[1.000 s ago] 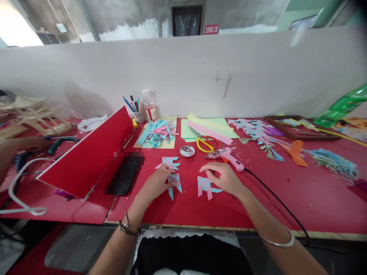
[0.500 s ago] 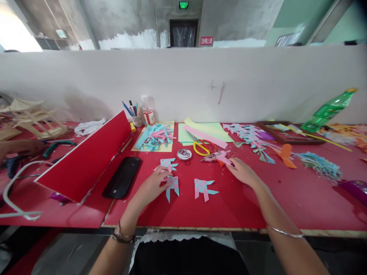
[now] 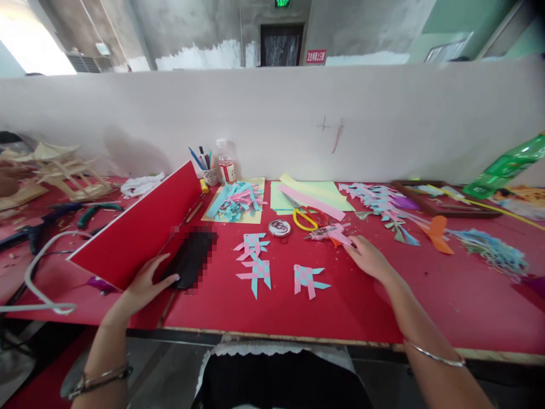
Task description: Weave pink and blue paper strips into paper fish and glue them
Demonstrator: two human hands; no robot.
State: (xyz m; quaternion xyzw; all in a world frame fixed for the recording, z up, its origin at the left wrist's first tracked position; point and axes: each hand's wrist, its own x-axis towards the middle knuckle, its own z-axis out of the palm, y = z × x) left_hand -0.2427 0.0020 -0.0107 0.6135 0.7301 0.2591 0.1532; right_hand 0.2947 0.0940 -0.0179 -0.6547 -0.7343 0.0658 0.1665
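My left hand (image 3: 145, 289) lies by the lower left edge of a black phone (image 3: 192, 258), thumb and fingers apart, the thumb tip touching it. Part of the phone is blurred by blocks. My right hand (image 3: 371, 258) is closed on the handle end of a pink glue gun (image 3: 330, 232), which lies on the table. Between my hands are three woven pink and blue paper fish: an upper fish (image 3: 252, 245), a lower fish (image 3: 258, 271) touching or overlapping it, and a separate fish (image 3: 305, 276) to the right.
Beyond the fish lie a round tin (image 3: 280, 228), scissors (image 3: 304, 218), cut paper strips (image 3: 238, 200) and paper sheets (image 3: 336, 193). A red folded board (image 3: 140, 227) stands left. Paper garlands (image 3: 378, 201), a brown tray (image 3: 447, 207) and a tilted green bottle (image 3: 502, 167) lie right.
My left hand has left the paper fish and moved left to the phone. My right hand stays at the glue gun. The whole view has shifted slightly.
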